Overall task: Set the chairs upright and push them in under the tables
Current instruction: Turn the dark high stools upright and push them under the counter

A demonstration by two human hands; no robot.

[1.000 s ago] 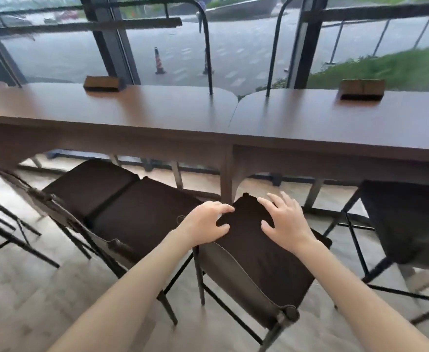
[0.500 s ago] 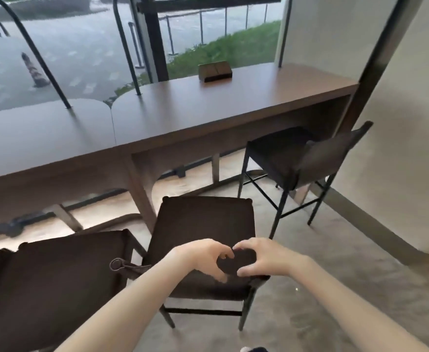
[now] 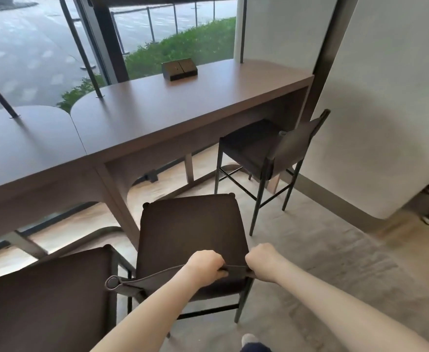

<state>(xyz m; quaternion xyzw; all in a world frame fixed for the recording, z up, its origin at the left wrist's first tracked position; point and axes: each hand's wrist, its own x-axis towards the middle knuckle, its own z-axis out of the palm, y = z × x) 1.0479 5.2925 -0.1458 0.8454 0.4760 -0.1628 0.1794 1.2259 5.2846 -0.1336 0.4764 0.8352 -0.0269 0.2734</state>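
The backrest (image 3: 157, 278) of the middle chair (image 3: 190, 240) is being gripped by both hands: the left hand (image 3: 204, 265) and the right hand (image 3: 261, 264) are being kept closed around its top edge, close together near the right end. This chair is being held upright on its legs, its seat fully out in front of the table (image 3: 183, 107), with the front edge near the table leg (image 3: 116, 196). By the look of it, the uprighting of this chair is being finished and the pushing in is being left to do. A second chair (image 3: 266, 148) is being seen upright to the right by the wall (image 3: 386, 97), its seat partly under the tabletop, so it is probably being counted as nearly done. A third chair seat (image 3: 45, 301) is being shown at the lower left, outside the table; whether it is being left upright cannot be told. A small dark box (image 3: 180, 69) is being left on the tabletop.
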